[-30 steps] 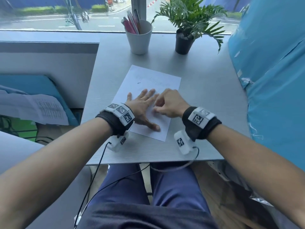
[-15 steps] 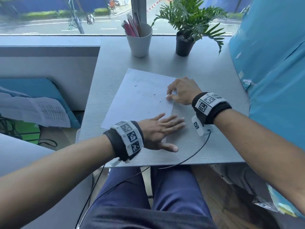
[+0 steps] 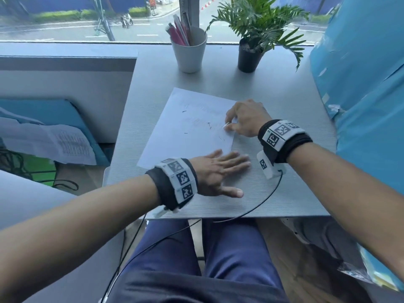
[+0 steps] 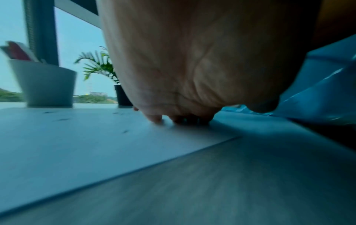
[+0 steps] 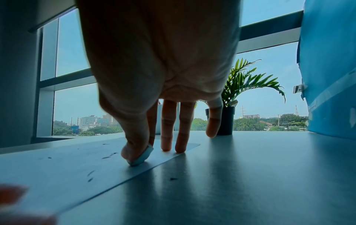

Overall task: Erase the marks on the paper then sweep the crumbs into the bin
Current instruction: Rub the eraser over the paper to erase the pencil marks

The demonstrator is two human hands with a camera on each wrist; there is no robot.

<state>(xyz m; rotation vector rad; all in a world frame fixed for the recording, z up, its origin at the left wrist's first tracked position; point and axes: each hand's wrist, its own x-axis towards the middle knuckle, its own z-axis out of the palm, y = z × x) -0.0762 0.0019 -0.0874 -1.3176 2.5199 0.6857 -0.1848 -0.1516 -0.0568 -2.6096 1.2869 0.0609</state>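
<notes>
A white sheet of paper (image 3: 188, 127) lies on the grey desk (image 3: 273, 193), with faint marks and several dark eraser crumbs (image 3: 209, 126) on it. My right hand (image 3: 244, 121) pinches a small white eraser (image 5: 142, 156) between thumb and forefinger at the paper's right edge, the other fingertips (image 5: 180, 146) touching the sheet. My left hand (image 3: 218, 171) lies flat with straight fingers over the paper's near right corner and the desk. In the left wrist view the left hand's fingertips (image 4: 154, 118) press on the paper (image 4: 77, 144). No bin is in view.
A white cup of pens (image 3: 189, 51) and a small potted plant (image 3: 251, 47) stand at the desk's far edge by the window. A blue covered surface (image 3: 360, 95) rises on the right. Papers (image 3: 54, 145) lie on the left below desk level.
My left hand slid from the middle of the sheet to its near right corner. My right hand moved with the eraser to the paper's right edge. Crumbs now show on the sheet.
</notes>
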